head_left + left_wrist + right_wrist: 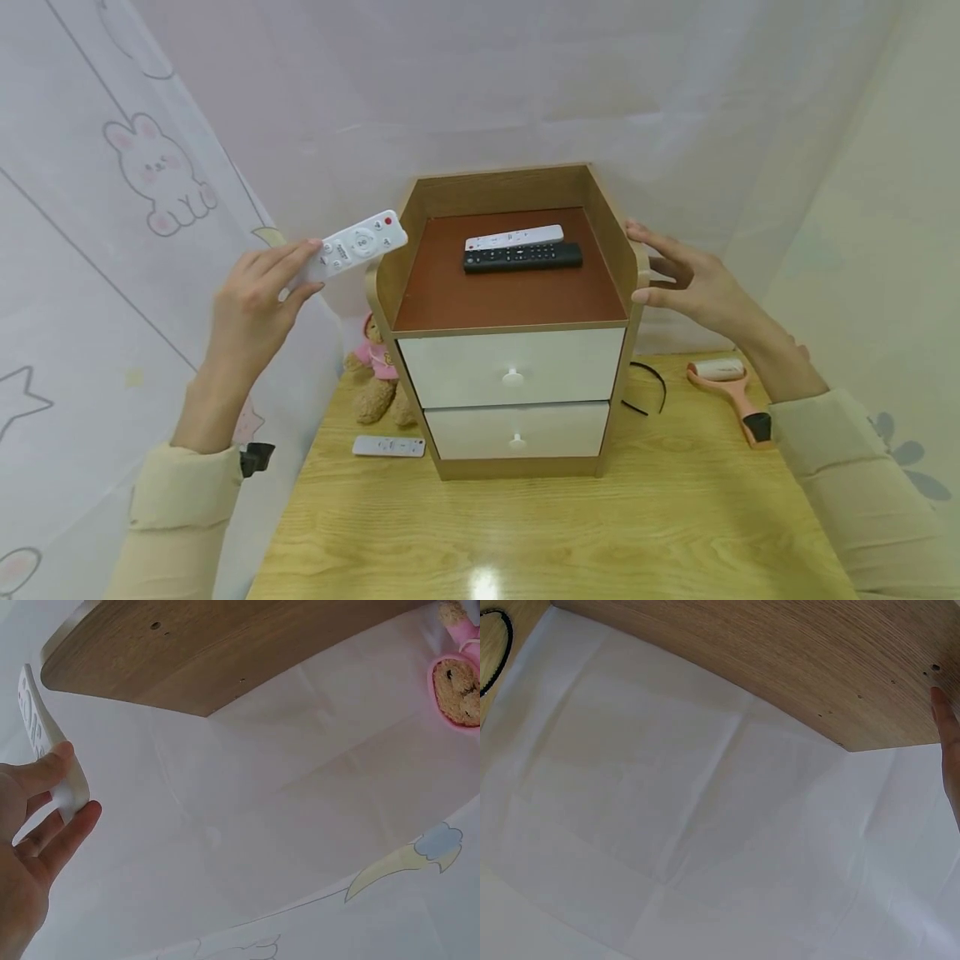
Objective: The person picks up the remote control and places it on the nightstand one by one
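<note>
My left hand (255, 304) pinches a white remote control (356, 244) near one end, thumb below and fingers on top. That remote is tilted beside the upper left side of a small wooden cabinet (517, 329). In the left wrist view, thumb and fingers grip the remote's lower end. My right hand (701, 287) rests against the cabinet's right side panel, its fingers fairly straight along the outside and its thumb at the front edge. On the brown cabinet top lie another white remote (517, 237) and a black remote (522, 257), side by side.
Two white drawers with knobs face the front, the upper drawer (465, 367) above the lower drawer (472, 433). A third white remote (388, 447) and a teddy bear (378, 392) are left of the cabinet. To its right lie a black headband (660, 379) and a lint roller (731, 392).
</note>
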Tool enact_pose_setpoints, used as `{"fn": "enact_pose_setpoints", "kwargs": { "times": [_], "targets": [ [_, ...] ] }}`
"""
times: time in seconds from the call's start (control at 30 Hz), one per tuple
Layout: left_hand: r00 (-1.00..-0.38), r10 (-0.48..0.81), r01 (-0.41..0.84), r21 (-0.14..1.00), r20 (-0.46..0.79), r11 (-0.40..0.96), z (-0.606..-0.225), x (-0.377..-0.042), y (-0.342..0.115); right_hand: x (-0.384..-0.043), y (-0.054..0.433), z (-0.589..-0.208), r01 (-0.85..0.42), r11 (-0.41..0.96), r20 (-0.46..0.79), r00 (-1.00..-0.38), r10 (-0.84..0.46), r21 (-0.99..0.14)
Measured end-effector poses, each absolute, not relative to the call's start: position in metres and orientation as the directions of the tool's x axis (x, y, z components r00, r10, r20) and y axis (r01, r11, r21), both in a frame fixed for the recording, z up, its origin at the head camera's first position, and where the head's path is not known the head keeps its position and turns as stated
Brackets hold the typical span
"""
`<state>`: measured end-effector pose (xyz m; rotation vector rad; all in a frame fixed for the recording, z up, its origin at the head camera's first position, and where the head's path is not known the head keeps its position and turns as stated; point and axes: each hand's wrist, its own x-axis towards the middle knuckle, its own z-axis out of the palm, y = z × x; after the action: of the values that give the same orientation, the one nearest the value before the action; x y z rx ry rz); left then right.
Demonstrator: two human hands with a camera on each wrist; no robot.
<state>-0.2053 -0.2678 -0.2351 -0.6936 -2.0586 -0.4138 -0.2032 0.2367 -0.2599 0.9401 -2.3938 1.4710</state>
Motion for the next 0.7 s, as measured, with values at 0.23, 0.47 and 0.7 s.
{"fn": "enact_pose_setpoints", "kwargs": {
  "times": [0.23, 0.47, 0.7],
  "targets": [
    [-0.413, 0.385, 0.665, -0.015, 0.825, 0.747, -0.224, -0.211, -0.255, -0.204, 0.237, -0.260, -0.579, 0.338, 0.437, -0.800, -0.411, -0.742],
    [-0.414, 0.457, 0.684, -0.062, 0.788, 0.727, -0.214, -0.216, -0.244, -0.217, 0.246, -0.272, -0.574, 0.339, 0.433, -0.803, -0.409, -0.746],
    [-0.430, 0.499, 0.697, -0.075, 0.753, 0.713, -0.205, -0.218, -0.238, -0.221, 0.248, -0.274, -0.575, 0.342, 0.432, -0.803, -0.411, -0.743]
  ]
}}
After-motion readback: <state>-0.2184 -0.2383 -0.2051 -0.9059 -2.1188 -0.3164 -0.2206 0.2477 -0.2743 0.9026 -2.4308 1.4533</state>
